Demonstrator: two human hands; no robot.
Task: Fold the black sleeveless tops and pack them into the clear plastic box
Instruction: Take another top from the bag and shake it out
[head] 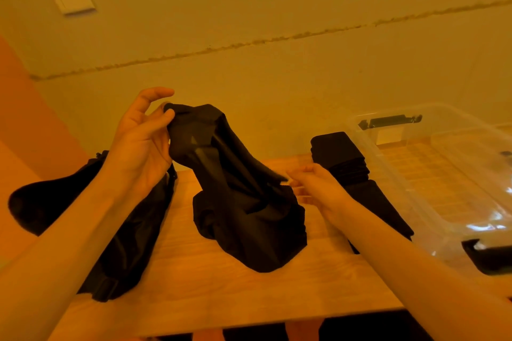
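Top [243, 202]: limp, light (judged); grip at edges.
Left hand [141, 141]: pinches raised edge.
Right hand [315, 188]: fingers curled, grip unclear.

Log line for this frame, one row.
left hand: pinches black top, part-raised | right hand: at its edge, grip unclear | folded stack: beside clear box

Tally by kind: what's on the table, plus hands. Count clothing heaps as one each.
held black top: 1
loose black pile: 1
folded black stack: 1
clear plastic box: 1
hands: 2 (left hand, right hand)
Total: 6
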